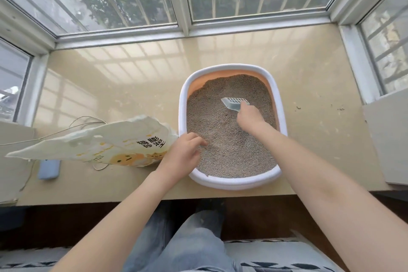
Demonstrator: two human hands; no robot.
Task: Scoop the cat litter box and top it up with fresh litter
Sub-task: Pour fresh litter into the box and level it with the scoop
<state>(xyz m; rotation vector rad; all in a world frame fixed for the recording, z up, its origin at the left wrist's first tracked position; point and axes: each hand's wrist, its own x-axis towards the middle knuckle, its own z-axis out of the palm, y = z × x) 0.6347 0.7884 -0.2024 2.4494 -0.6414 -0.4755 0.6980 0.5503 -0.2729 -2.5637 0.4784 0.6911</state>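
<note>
The right hand (249,116) grips a slotted scoop (235,104) at centre frame, apparently to sift the litter (229,139). The left hand (185,150), fingers loosely curled and holding nothing, rests on the box (229,183) rim, likely steadying it. A litter bag (99,146) lies left on the worktop (132,73).

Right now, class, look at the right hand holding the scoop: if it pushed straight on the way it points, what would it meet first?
The right hand points toward the far-left of the litter box. The scoop would plough through litter first, then probably meet the orange far wall, though depth is hard to judge.
</note>
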